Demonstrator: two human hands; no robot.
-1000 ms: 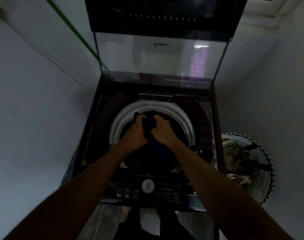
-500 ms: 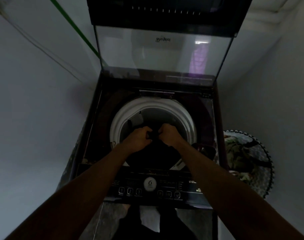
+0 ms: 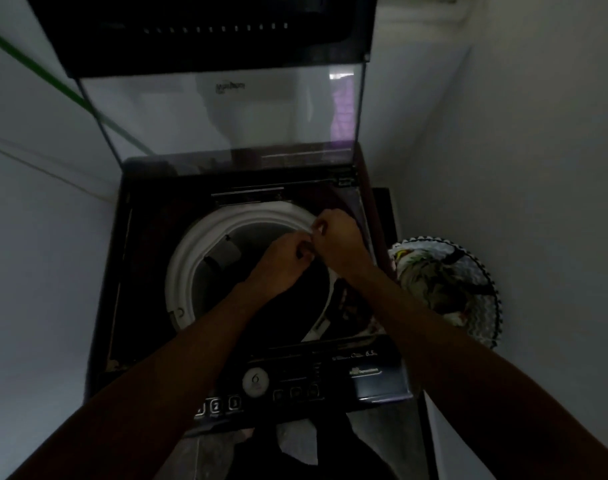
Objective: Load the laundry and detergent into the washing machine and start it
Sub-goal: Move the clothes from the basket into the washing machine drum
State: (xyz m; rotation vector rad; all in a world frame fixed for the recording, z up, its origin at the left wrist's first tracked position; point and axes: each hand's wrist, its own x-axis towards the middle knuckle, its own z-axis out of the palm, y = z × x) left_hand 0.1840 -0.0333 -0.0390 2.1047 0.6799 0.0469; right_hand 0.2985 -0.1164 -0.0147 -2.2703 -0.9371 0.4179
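A dark top-loading washing machine (image 3: 143,271) stands under me with its glass lid (image 3: 226,116) raised. Its white drum rim (image 3: 181,271) rings a dim tub. My left hand (image 3: 282,268) and my right hand (image 3: 337,240) are side by side over the right part of the rim, fingers curled. Between them they pinch the top of a dark garment (image 3: 295,306), which hangs down into the tub. In this dim light the garment's edges are hard to make out.
The control panel (image 3: 295,382) with a round dial and buttons runs along the near edge. A round laundry basket (image 3: 482,271) holding clothes sits on the floor at the right. White walls close in on both sides. My legs show below the panel.
Both hands moved from the middle of the drum opening to its right rim, staying together. The blue bundle held high a second ago has dropped lower into the tub.
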